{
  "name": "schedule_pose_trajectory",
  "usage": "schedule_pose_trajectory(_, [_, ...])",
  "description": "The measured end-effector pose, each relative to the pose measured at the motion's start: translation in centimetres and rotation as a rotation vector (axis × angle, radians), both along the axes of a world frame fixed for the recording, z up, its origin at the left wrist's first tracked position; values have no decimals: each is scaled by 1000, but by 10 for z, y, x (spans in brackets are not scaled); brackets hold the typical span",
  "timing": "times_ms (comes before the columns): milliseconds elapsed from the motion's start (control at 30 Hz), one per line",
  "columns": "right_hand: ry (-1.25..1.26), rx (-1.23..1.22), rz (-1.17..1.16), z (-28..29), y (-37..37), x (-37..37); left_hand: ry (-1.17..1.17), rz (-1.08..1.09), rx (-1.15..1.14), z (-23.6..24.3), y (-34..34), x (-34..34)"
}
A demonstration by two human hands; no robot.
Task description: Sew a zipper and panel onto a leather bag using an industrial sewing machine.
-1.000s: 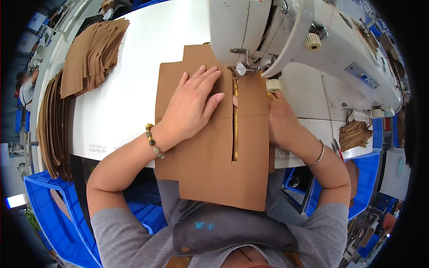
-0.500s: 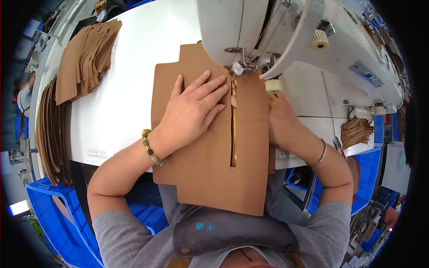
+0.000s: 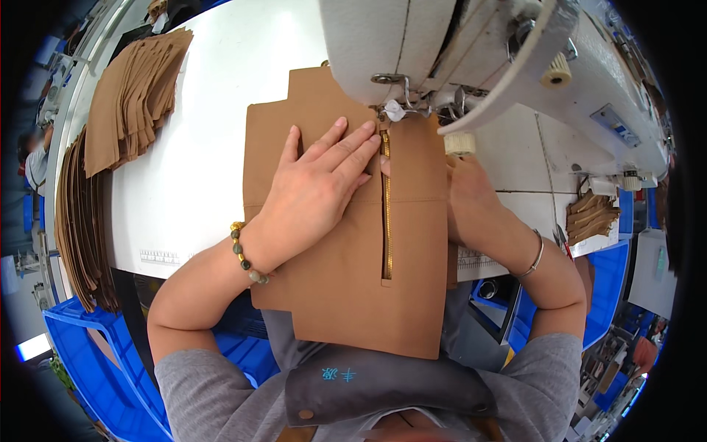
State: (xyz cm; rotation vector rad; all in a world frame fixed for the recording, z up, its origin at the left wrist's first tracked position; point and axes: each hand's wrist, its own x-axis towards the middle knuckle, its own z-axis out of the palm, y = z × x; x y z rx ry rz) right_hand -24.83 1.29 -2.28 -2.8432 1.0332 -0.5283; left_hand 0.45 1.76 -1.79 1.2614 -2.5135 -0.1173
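Observation:
A brown panel (image 3: 346,287) with a long slot showing a gold zipper (image 3: 387,236) lies under the white sewing machine head (image 3: 383,44), its upper part at the presser foot (image 3: 395,110). My left hand (image 3: 313,195) rests open and flat on the panel, left of the slot, fingertips near its top. My right hand (image 3: 471,202) is at the panel's right edge below a cream knob (image 3: 460,144), fingers bent round the edge and partly hidden underneath. A fingertip shows through the slot.
Two stacks of brown pieces (image 3: 129,96) lie at the left of the white table (image 3: 191,147). More small brown pieces (image 3: 589,217) and scissors (image 3: 561,241) are at the right. Blue bins (image 3: 81,346) stand either side below. A co-worker (image 3: 37,158) is at far left.
My left hand has slid slightly toward me, and the zipper slot's lower end sits a little closer to me. The panel's left edge has shifted slightly leftward in view.

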Motion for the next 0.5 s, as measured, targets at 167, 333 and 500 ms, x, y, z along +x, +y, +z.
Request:
schedule_pose_trajectory(167, [-14, -3, 6, 0, 1, -1, -22, -7, -27, 1, -1, -1])
schedule_pose_trajectory(333, [-17, 28, 10, 1, 1, -1, -36, -11, -35, 3, -2, -2])
schedule_pose_trajectory(500, [-19, 57, 7, 2, 0, -1, -76, -20, -58, 6, -4, -2])
